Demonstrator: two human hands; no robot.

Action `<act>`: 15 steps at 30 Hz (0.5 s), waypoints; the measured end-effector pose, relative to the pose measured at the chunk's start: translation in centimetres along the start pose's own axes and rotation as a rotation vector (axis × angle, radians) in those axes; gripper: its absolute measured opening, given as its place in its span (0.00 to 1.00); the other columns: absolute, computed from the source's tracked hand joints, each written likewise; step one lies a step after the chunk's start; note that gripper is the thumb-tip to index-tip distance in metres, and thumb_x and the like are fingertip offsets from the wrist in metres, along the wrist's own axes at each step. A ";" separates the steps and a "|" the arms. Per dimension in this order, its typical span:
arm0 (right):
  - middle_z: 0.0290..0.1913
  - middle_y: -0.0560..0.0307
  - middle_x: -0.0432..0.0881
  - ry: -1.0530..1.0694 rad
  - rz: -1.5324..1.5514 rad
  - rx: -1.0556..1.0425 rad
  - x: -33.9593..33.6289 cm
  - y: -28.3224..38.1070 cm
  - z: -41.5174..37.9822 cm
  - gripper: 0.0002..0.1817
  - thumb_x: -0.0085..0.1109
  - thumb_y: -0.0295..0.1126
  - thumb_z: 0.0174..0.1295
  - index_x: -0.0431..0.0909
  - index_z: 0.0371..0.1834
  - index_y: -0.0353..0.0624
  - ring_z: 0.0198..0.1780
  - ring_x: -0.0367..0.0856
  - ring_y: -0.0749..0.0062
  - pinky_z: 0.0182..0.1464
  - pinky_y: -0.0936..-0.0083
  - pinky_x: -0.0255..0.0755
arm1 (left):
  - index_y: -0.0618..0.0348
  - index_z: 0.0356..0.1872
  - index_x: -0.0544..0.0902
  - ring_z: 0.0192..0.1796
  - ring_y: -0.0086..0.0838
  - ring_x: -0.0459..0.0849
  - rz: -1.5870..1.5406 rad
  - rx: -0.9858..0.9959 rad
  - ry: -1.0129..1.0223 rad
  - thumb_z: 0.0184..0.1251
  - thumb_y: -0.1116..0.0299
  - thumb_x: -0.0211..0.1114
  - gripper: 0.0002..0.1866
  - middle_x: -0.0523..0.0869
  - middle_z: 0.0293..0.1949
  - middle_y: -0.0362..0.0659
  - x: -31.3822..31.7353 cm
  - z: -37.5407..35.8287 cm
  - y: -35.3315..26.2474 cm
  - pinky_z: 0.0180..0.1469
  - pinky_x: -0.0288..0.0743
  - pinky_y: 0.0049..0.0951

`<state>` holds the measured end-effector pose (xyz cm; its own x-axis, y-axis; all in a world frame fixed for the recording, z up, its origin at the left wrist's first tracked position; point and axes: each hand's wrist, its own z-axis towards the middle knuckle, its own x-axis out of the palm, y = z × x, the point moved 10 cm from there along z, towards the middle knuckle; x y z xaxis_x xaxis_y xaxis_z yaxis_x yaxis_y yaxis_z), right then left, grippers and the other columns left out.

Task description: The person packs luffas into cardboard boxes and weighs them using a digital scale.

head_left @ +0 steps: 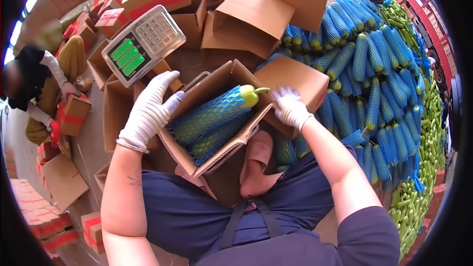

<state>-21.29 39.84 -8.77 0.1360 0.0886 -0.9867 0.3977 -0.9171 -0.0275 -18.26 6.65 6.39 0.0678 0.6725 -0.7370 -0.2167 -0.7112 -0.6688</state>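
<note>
An open cardboard box (176,155) stands between my knees on a metal-framed scale. Inside lie long green vegetables (214,113) in blue mesh sleeves, the top one with its pale green end and stem towards the right wall. My left hand (153,108), in a striped white glove, is open at the box's left side, thumb by the rim and fingers stretched out. On the right, my gloved right hand (291,108) is beside the box's right edge and a brown flap. Its fingers are blurred by motion but look apart, with nothing seen in them.
A scale display (143,44) with green readouts stands beyond the box. Several open cartons (249,19) lie ahead. Netted vegetables (377,93) are piled at right, with bare ones (411,202) beyond. At left, a person (37,83) handles a red-taped carton (74,114).
</note>
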 end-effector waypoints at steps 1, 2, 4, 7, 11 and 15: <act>0.69 0.43 0.69 -0.064 0.002 0.079 -0.9 -1.6 0.8 0.32 0.62 0.36 0.56 0.69 0.68 0.48 0.71 0.66 0.47 0.70 0.50 0.61 | 0.62 0.67 0.72 0.66 0.37 0.74 -0.022 0.001 -0.008 0.69 0.62 0.65 0.28 0.77 0.63 0.49 0.1 0.1 0.0 0.70 0.65 0.34; 0.67 0.43 0.72 -0.234 -0.032 0.060 -2.4 -1.9 1.1 0.30 0.60 0.35 0.57 0.71 0.66 0.49 0.69 0.69 0.48 0.69 0.51 0.62 | 0.61 0.67 0.72 0.66 0.37 0.74 -0.065 0.004 -0.010 0.69 0.61 0.66 0.28 0.77 0.62 0.50 0.1 0.2 -0.1 0.70 0.65 0.33; 0.62 0.46 0.76 -0.253 -0.030 0.075 -2.7 -2.3 2.2 0.25 0.58 0.34 0.59 0.75 0.62 0.49 0.66 0.72 0.51 0.66 0.53 0.65 | 0.61 0.67 0.72 0.66 0.37 0.74 -0.003 0.019 -0.017 0.69 0.61 0.66 0.28 0.77 0.62 0.50 0.0 0.1 -0.8 0.70 0.65 0.34; 0.56 0.48 0.79 -0.140 0.000 0.067 -2.5 -2.2 3.8 0.22 0.58 0.35 0.59 0.76 0.59 0.48 0.63 0.74 0.53 0.64 0.56 0.67 | 0.60 0.66 0.73 0.67 0.42 0.74 0.032 0.050 -0.049 0.69 0.59 0.65 0.28 0.77 0.62 0.52 -0.9 -0.1 -2.0 0.70 0.64 0.35; 0.59 0.46 0.78 -0.150 0.056 -0.010 -2.5 -0.8 2.3 0.25 0.62 0.35 0.59 0.75 0.62 0.45 0.66 0.72 0.52 0.66 0.57 0.66 | 0.60 0.67 0.71 0.69 0.44 0.71 0.093 0.009 0.033 0.69 0.57 0.64 0.29 0.75 0.65 0.54 -0.3 -0.6 -1.8 0.72 0.62 0.36; 0.62 0.44 0.78 -0.259 0.480 -0.063 -3.9 -0.4 -0.1 0.24 0.60 0.33 0.63 0.74 0.64 0.41 0.66 0.73 0.51 0.68 0.61 0.66 | 0.60 0.68 0.71 0.72 0.48 0.67 0.174 -0.020 0.081 0.69 0.54 0.64 0.32 0.71 0.68 0.57 1.0 -1.2 -0.5 0.74 0.58 0.38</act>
<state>-21.91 39.93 -4.85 0.0906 -0.4404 -0.8932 0.4009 -0.8049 0.4375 -16.92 7.41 5.90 0.1092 0.5212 -0.8464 -0.2126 -0.8195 -0.5321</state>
